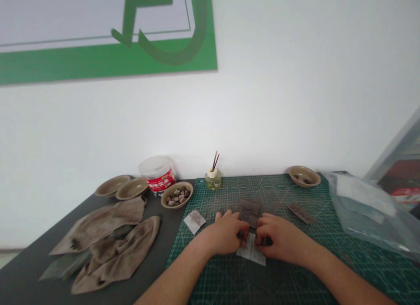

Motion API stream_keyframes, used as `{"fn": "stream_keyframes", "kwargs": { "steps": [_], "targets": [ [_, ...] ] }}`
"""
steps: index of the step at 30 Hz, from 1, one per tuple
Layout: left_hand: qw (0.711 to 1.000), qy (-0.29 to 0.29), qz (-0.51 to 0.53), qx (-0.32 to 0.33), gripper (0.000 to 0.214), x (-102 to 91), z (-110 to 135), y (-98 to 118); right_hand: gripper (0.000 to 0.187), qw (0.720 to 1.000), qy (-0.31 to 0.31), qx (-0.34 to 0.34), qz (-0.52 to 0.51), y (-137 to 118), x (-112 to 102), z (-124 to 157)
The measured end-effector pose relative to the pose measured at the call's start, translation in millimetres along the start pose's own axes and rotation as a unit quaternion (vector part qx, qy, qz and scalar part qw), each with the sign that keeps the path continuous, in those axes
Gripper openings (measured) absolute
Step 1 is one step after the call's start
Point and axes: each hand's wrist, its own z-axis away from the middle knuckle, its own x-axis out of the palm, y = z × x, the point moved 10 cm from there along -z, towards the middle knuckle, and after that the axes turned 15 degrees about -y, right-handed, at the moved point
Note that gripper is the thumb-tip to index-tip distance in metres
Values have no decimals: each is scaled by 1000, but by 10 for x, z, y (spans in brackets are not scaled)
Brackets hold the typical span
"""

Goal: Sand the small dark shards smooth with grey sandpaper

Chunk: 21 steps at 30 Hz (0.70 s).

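My left hand is closed, its thumb and index finger pinching the upper left of a small pale paper-like piece. On the other side, my right hand grips the same piece with curled fingers. Just beyond my fingertips lies a brown square with dark markings. To the left rests a whitish square with a faint brownish patch. A narrow brown strip with dark marks lies past my right hand. My fingers cover part of the pale piece's upper edge.
Under my hands is a green cutting mat. A bowl of stones, a reed diffuser, a lidded jar and another bowl stand near the wall. Brown cloths lie left; a clear plastic bag lies right.
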Motion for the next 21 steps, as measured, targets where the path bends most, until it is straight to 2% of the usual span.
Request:
{"fn": "stream_keyframes", "kwargs": {
  "steps": [5,10,15,21],
  "targets": [
    [1000,-2,8,-4,14,-3,12,3,2,998,-6,-54,-19,-113,36,-12],
    [1000,-6,8,-12,14,-7,16,9,2,1000,10,4,18,14,-36,23],
    [1000,-4,-5,-5,13,-3,-3,12,2,998,-11,-54,-8,-130,29,-4],
    [1000,5,5,-5,13,-6,0,-5,3,998,35,28,44,92,-38,-4]
  ]
}}
